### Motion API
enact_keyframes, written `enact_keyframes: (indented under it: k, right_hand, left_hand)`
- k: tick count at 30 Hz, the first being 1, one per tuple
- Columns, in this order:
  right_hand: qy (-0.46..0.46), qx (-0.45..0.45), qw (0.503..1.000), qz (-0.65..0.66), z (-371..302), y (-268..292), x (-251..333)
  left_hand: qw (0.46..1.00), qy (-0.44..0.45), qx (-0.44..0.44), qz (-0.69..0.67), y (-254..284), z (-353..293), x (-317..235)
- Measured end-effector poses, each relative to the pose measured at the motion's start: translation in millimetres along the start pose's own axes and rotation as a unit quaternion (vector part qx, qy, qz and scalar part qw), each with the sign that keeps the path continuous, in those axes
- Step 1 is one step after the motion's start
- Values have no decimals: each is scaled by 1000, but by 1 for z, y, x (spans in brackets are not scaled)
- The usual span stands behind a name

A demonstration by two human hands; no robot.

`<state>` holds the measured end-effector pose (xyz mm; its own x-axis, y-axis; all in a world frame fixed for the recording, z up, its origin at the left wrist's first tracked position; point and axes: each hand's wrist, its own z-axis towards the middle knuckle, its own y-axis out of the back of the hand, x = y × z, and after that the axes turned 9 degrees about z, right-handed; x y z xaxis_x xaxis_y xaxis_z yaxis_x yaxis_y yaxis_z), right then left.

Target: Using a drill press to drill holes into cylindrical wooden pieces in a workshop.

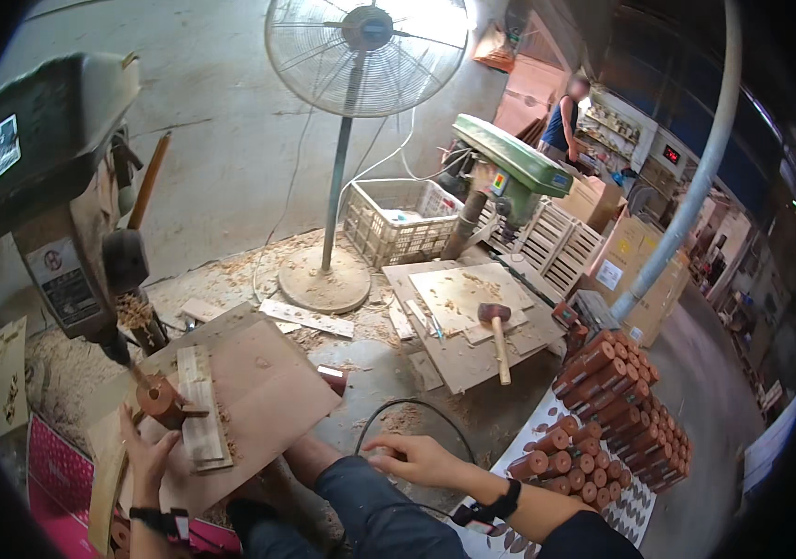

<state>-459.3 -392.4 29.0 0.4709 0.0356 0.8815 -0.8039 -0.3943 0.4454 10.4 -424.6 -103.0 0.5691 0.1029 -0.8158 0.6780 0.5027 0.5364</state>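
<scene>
I work at a dark drill press [53, 219], and a reddish-brown wooden block [172, 407] sits directly under its bit, on the brown flat table [272, 373] below its chuck. The block has a round hole in its top; I cannot tell how far the bit goes into the wood. My left hand [146, 458] grips the block from its near side, the fingers along the left and the thumb nearer me. A pale wooden strip [200, 438] lies on the table just right of the drill press's bit, close beside the block. My right hand [419, 461] is well to the right of the drill press, above my leg, its fingers loosely bent and nothing seen in it.

Beyond the drill press and to its right stands a fan [367, 30] on a tall post, with a plastic crate [372, 231] further right. Past that crate, still further right of the drill press, is a green drill press [514, 160]. A mallet [498, 347] lies on stacked boards [449, 359] well to the right of the drill press. Farther out on that same side, reddish-brown wooden cylinders [603, 387] are piled up. A person [558, 129] stands in the background, far beyond the drill press on its right.
</scene>
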Motion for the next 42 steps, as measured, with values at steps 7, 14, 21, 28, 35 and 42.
enact_keyframes:
  k: [7, 14, 21, 28, 35, 42]
  right_hand:
    - [-71, -66, 994, 49, -54, 27, 7]
    - [129, 17, 987, -90, -34, -52, 30]
    - [470, 95, 855, -196, -16, -100, 74]
    - [88, -228, 946, -215, -55, 29, -10]
    - [-30, -178, 983, 19, -205, 24, -45]
    - [-399, -493, 772, -48, -367, 42, -230]
  left_hand:
    - [985, -16, 12, -174, -23, 14, -47]
    - [995, -7, -34, 90, 74, -105, -90]
    - [951, -233, 135, 154, 66, -164, -201]
    - [943, -207, 244, 96, -25, -187, -275]
    - [779, -429, 450, 83, -116, -272, -319]
    - [867, -190, 435, 155, -73, -226, -266]
